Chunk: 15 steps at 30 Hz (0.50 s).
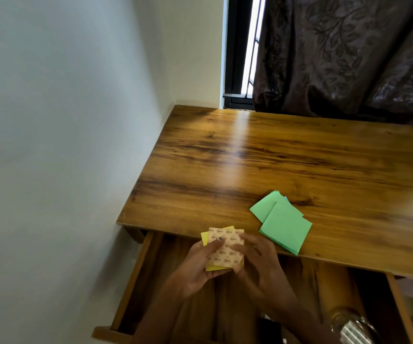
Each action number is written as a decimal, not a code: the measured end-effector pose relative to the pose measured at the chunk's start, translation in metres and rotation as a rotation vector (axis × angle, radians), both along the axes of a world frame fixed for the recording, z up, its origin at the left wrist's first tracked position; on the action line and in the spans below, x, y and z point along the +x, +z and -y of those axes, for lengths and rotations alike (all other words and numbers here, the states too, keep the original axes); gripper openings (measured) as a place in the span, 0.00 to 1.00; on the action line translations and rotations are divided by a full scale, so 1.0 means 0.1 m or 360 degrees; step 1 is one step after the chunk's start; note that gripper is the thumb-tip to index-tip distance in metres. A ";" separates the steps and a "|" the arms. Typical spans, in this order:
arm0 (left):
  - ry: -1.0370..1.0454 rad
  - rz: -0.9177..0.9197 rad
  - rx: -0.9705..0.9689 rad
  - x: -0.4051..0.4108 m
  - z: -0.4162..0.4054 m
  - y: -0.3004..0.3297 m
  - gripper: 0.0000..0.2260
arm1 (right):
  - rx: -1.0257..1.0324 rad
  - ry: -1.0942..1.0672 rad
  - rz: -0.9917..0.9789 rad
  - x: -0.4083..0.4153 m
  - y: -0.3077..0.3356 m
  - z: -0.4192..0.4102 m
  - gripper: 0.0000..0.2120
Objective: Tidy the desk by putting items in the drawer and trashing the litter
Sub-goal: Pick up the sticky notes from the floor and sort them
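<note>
A small stack of yellow sticky notes (221,252) with a printed backing sheet on top is held over the open drawer (136,274), just at the desk's front edge. My left hand (198,266) grips the stack from the left, thumb on top. My right hand (257,259) holds its right side with curled fingers. A loose pile of green sticky notes (282,222) lies on the wooden desk (275,157) near the front edge, to the right of my hands. The drawer is pulled out below the desk, and its wooden bottom shows under my arms.
A white wall runs along the desk's left side. A dark patterned curtain (349,53) and a window strip (245,50) stand behind the desk. A shiny wristwatch (352,326) sits on my right wrist.
</note>
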<state>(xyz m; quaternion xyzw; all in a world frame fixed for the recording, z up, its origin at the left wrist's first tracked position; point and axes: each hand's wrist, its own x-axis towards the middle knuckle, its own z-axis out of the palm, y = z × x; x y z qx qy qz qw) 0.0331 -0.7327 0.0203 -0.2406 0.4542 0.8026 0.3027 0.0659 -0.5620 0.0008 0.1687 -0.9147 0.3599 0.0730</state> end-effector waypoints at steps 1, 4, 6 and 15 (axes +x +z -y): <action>-0.0012 -0.0013 -0.0017 0.02 0.03 -0.01 0.13 | -0.0165 -0.0093 0.0138 0.02 0.00 0.04 0.16; -0.0088 -0.0034 -0.0074 0.07 0.12 -0.05 0.12 | -0.0576 -0.0193 0.0608 0.01 -0.01 0.14 0.17; -0.0180 -0.0033 -0.0136 0.11 0.18 -0.08 0.15 | -0.0745 -0.0155 0.0940 0.00 -0.04 0.20 0.22; -0.0495 -0.0173 -0.0512 0.24 0.41 -0.32 0.09 | -0.0682 -0.0191 0.1303 0.04 -0.20 0.59 0.22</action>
